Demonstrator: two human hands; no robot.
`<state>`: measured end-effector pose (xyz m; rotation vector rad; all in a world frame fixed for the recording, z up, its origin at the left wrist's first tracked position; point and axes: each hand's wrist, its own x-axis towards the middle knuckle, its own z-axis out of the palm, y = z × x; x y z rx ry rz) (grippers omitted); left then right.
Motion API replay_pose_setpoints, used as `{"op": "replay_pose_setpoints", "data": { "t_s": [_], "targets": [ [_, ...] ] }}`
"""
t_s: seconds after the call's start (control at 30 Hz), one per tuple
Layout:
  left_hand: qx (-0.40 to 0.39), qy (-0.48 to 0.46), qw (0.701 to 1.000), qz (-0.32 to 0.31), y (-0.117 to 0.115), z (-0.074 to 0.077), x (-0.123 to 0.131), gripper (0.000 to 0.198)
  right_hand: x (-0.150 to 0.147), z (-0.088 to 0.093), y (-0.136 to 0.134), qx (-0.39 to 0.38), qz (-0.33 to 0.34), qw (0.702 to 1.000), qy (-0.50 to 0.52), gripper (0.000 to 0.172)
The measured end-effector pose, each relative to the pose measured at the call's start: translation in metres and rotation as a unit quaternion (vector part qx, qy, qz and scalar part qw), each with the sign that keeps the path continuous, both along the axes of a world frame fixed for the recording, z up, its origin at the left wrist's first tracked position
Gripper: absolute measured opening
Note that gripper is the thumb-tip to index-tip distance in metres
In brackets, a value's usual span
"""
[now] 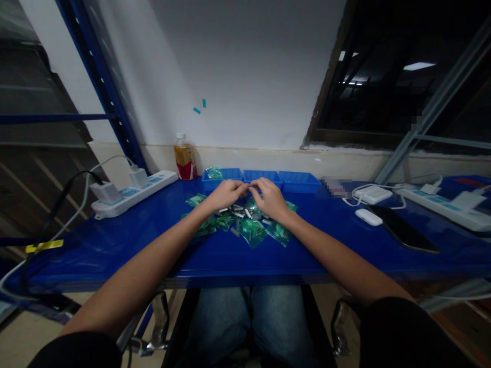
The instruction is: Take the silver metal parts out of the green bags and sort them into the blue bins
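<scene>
My left hand (pixel 229 193) and my right hand (pixel 267 195) meet fingertip to fingertip above a pile on the blue table. Both are closed in a pinch, and whatever sits between the fingers is too small to make out. Beneath them lie several small silvery metal pieces (pixel 248 213), loose and scattered. Around and under these spread several green-tinted clear plastic bags (pixel 253 232), some of them partly hidden by my hands and forearms.
Behind my hands stand three blue trays: the left tray (pixel 240 176) holds a green bag, beside a middle tray (pixel 268 175) and a right tray (pixel 303 180). A drink bottle (pixel 184 157), power strips (pixel 134 194), a phone (pixel 402 229) and a white case (pixel 369 216) share the blue table (pixel 146 250).
</scene>
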<state>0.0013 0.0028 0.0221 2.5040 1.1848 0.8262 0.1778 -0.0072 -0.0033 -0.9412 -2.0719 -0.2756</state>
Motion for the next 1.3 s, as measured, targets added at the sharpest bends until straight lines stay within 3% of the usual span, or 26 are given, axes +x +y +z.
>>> {"op": "replay_pose_setpoints", "data": {
  "t_s": [0.13,0.37,0.57,0.77,0.83,0.93,1.03,1.13,1.3],
  "targets": [
    [0.032,0.080,0.996,0.023,0.007,0.000,-0.013,0.030,0.024,0.004,0.020,0.007,-0.072,0.997,0.033,0.023],
    [-0.001,0.201,0.978,0.048,0.025,-0.017,-0.028,0.027,0.102,-0.009,0.063,-0.064,-0.304,0.950,0.039,0.029],
    [-0.009,0.189,0.977,0.099,0.023,-0.022,-0.022,0.021,0.103,-0.014,0.068,-0.119,-0.370,0.921,-0.010,0.036],
    [0.024,0.076,0.995,0.067,0.021,-0.019,-0.015,0.027,0.090,-0.008,0.058,-0.082,-0.351,0.933,0.003,0.038],
    [0.003,0.026,0.998,0.064,0.021,-0.019,-0.010,0.029,0.078,-0.003,0.049,-0.057,-0.294,0.954,0.009,0.033],
    [-0.064,-0.087,0.992,0.063,0.017,-0.020,-0.001,0.032,0.049,0.004,0.030,-0.037,-0.146,0.988,-0.014,0.026],
    [-0.140,-0.236,0.961,0.027,0.013,-0.022,0.008,0.028,0.016,0.007,0.010,-0.010,-0.048,0.998,-0.048,0.026],
    [-0.195,-0.346,0.918,-0.007,0.011,-0.023,0.014,0.021,0.000,0.006,-0.001,0.006,-0.036,0.998,-0.051,0.021],
    [-0.259,-0.382,0.887,-0.013,0.009,-0.026,0.017,0.020,0.004,0.004,0.002,0.008,-0.032,0.998,-0.045,0.017]
  ]
}}
